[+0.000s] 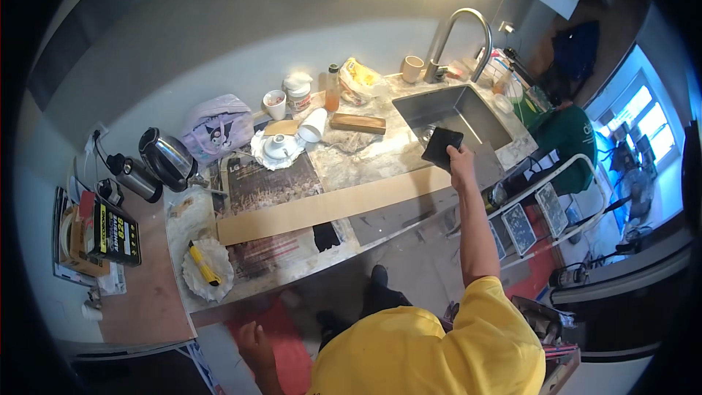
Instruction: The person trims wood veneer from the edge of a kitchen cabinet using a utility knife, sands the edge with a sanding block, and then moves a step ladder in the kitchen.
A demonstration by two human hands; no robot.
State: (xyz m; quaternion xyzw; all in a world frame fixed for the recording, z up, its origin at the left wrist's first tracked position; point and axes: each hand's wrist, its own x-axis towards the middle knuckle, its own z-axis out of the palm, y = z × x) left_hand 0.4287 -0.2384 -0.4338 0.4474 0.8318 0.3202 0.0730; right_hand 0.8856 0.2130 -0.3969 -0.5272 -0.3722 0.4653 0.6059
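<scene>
My right hand (462, 164) grips a flat black square piece (442, 148) and holds it out above the front right of the counter, near the sink. Its thumb lies on the black piece; the fingers behind are partly hidden. Below and to the left, a long pale wooden strip (329, 206) lies across the counter, one end close under my right hand. My left hand (256, 346) hangs low in front of the counter, fingers loosely curved and apart, holding nothing I can see. A second small black piece (325, 237) rests near the counter's front edge.
Behind the strip stand a wooden block (357, 124), cups, a bottle (333, 88) and a kettle (167, 157). A yellow utility knife (205, 263) lies front left. The sink (468, 113) is back right. A person in green (570, 143) is beside a step ladder (552, 208).
</scene>
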